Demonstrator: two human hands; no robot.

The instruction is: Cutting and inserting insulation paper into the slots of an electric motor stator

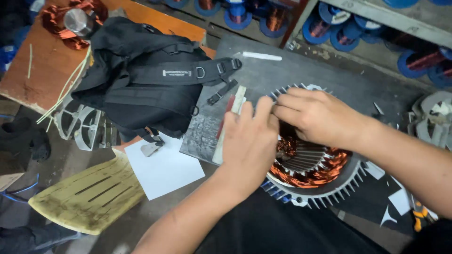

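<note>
- Closest to us, our left hand point(249, 141) lies palm down across the near-left edge of the motor stator point(325, 181); its fingers are drawn together, their tips meeting those of the other hand, and we cannot tell whether anything is pinched under them.
- Our right hand point(315, 115) comes in from the right above the same stator, fingers narrowed to a pinch at the rim, right against the left fingertips; what they grip is hidden.
- That stator, a round finned metal housing with copper windings point(325, 175) inside its slotted core, sits on a grey board point(282, 70) in the middle-right of the view, partly covered by both hands.
- Just left of our left hand, a few thin flat strips point(235, 106), pale and red, lie on the board's edge.
- A white sheet of paper point(165, 169) rests lower left of the board, next to a yellowish slatted seat point(89, 197).
- Further left, a black strapped bag point(146, 77) lies over an orange table point(42, 70), which also bears a copper coil point(70, 21).
- Along the top, shelves hold blue spools of copper wire point(329, 28).
</note>
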